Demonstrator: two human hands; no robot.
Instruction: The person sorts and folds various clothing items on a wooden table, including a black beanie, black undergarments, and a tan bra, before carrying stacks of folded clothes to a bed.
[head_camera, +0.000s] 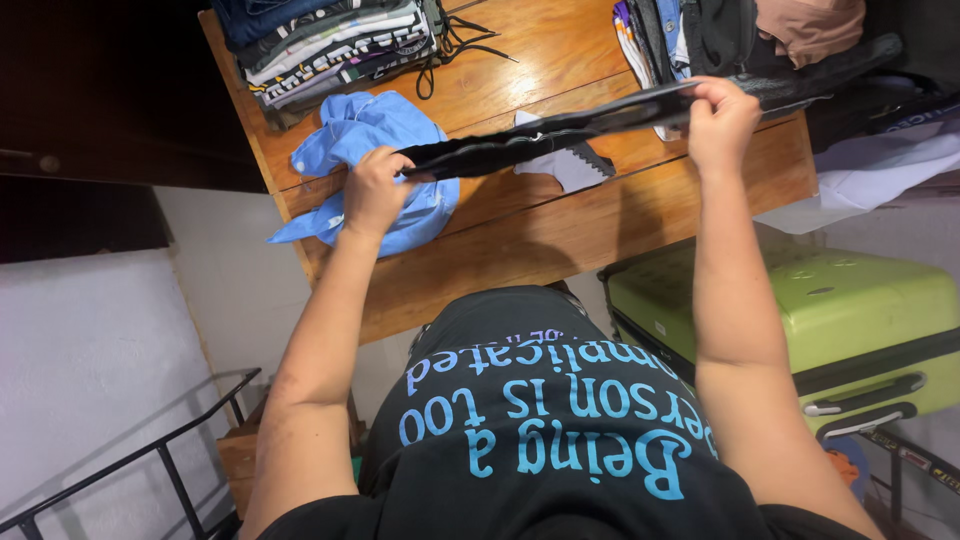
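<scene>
Both hands are gripping one dark garment (545, 132) and stretching it out flat and edge-on above a wooden table (560, 225); the left hand (375, 188), at about ten o'clock from the middle of the view, is closing its fingers tight on the garment's near end, with knuckles curled over and thumb pressing from above; the right hand (722, 122), up at about one o'clock, is pinching the far end in a closed fist, fingers folding down over the cloth; the garment is running as a thin black band between them, sloping upward from the left hand to the right, and is hanging clear of the tabletop; just under and behind the left hand a crumpled light blue shirt (375, 150) is lying on the table, its edge drooping over the near side; a small pale grey cloth (570, 165) is lying just beneath the middle of the stretched band; at eleven o'clock a stack of folded clothes (330, 45) is sitting at the table's far corner; at one o'clock a looser heap of clothing (760, 30) is spilling along the right end; at four o'clock, beside the table and lower down, a lime green suitcase (850, 310) is lying on its side.
</scene>
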